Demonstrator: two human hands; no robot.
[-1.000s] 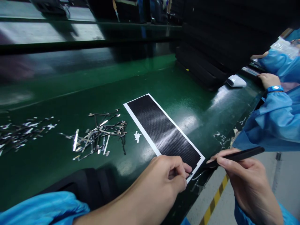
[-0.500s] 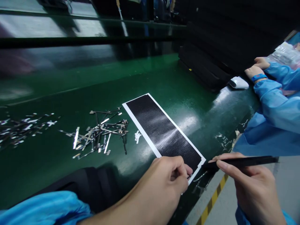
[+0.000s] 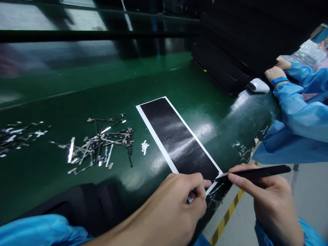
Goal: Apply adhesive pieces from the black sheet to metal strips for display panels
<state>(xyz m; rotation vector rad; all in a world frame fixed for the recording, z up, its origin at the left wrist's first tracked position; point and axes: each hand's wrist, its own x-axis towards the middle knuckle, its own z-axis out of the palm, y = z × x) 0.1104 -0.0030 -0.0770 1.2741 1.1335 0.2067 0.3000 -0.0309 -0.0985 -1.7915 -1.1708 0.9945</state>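
Note:
A long sheet of black adhesive strips on white backing (image 3: 176, 136) lies slantwise on the green table. My left hand (image 3: 183, 198) rests over its near end with the fingers curled in a pinch; a small dark bit shows beneath them, but what they hold is hidden. My right hand (image 3: 266, 191) grips black tweezers (image 3: 266, 171) like a pen, their tips touching the sheet's near right corner. Left of the sheet is a loose pile of thin flex cables (image 3: 102, 141), with a little heap of white pieces (image 3: 145, 147) between.
More small shiny parts (image 3: 17, 133) are scattered at far left. Black padded material (image 3: 222, 71) stands at the back right, near a white roll (image 3: 258, 85). Another person's blue sleeves (image 3: 294, 99) and hands are at the right edge. Black fabric (image 3: 92, 205) lies by my left forearm.
The tweezers' tips have moved left onto the sheet's near corner. My left hand has shifted slightly, its fingers still curled. The whole view has moved a little.

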